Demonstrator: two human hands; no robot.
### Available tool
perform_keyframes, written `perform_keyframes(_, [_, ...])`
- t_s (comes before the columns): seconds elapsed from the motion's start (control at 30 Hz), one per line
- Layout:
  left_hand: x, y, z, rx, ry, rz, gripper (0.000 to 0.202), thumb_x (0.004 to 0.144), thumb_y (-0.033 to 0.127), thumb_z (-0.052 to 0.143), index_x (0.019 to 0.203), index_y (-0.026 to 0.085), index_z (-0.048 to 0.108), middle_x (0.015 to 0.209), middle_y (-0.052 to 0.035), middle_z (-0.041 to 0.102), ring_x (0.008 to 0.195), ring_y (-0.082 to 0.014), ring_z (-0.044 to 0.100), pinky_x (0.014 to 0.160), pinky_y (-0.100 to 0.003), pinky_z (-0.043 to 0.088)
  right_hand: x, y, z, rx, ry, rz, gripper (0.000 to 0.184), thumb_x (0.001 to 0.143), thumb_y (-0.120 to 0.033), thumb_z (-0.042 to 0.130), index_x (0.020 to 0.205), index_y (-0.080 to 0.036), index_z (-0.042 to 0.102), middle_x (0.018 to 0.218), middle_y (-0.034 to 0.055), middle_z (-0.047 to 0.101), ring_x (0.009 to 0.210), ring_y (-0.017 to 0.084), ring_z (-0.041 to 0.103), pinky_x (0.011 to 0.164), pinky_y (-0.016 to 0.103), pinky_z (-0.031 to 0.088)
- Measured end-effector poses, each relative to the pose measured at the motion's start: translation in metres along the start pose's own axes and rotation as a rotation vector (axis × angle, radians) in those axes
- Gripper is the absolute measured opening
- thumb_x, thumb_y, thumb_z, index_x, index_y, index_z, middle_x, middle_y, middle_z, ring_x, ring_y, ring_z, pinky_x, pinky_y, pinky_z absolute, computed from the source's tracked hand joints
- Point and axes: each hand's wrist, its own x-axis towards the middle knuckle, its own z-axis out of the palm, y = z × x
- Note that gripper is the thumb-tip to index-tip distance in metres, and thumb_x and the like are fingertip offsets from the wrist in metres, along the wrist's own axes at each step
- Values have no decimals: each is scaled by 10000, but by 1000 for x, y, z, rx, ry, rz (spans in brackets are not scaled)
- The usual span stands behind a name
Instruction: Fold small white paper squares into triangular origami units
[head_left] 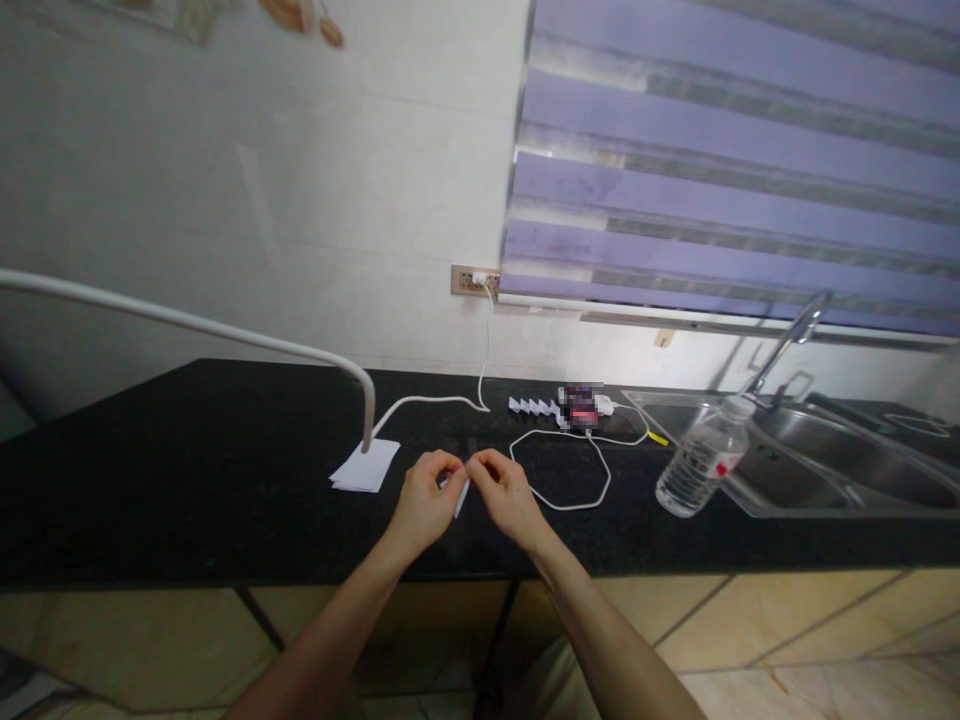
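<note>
A small piece of white paper (pixel 461 498) is pinched between my two hands above the front middle of the black counter. My left hand (pixel 429 497) has thumb and forefinger closed on its left side. Fingertips of my right hand (pixel 504 488) meet the left ones at the paper's upper edge, also closed. Part of the paper is hidden behind the fingers, so its full shape cannot be made out. Left of my hands lies a stack of white paper sheets (pixel 379 470). Beyond them, several small folded white papers (pixel 531 407) stand in a row.
A white cable (pixel 566 508) loops right of my hands toward a phone-like device (pixel 581 408), partly blurred. A water bottle (pixel 705 460) stands by the steel sink (pixel 780 512). A white bent tube (pixel 300 348) reaches over the paper stack. The wall socket (pixel 466 281) holds a plug.
</note>
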Motion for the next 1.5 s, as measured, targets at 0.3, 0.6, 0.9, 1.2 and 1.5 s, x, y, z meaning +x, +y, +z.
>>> perform_keyframes(0.3, [-3, 1, -2, -48, 29, -15, 175, 742, 266, 487, 626, 175, 581, 648, -1, 586, 697, -152, 543, 674, -269, 417, 1, -3, -1, 84, -49, 38, 211, 798, -328, 477, 711, -156, 562, 631, -18, 510, 591, 104, 463, 559, 209, 379])
perform_keyframes(0.6, [0, -8, -3, -155, -94, -107, 209, 728, 315, 509, 745, 170, 659, 782, -36, 675, 772, -179, 592, 746, -286, 430, 2, 6, 1, 56, 14, 83, 236, 781, -356, 487, 693, -149, 557, 598, -21, 489, 570, 104, 444, 527, 207, 353])
perform_keyframes(0.9, [0, -12, -4, -200, -122, -155, 222, 706, 320, 520, 733, 162, 674, 751, -30, 683, 738, -186, 599, 709, -277, 439, 3, 9, 2, 72, 44, 89, 223, 766, -341, 503, 691, -143, 573, 600, -21, 493, 569, 101, 442, 525, 211, 345])
perform_keyframes(1.2, [-5, -20, 1, -251, -47, -239, 222, 678, 337, 562, 720, 156, 683, 761, -42, 696, 736, -191, 616, 705, -279, 447, 4, 13, -6, 89, -18, 113, 256, 775, -371, 501, 709, -140, 590, 603, -14, 520, 553, 100, 453, 517, 209, 358])
perform_keyframes(1.5, [1, -6, -4, -226, -110, -150, 215, 690, 344, 557, 712, 166, 675, 725, -19, 678, 705, -172, 596, 688, -265, 435, 4, 6, -11, 36, -71, 81, 242, 768, -351, 511, 712, -146, 627, 605, -14, 536, 567, 99, 451, 522, 203, 353])
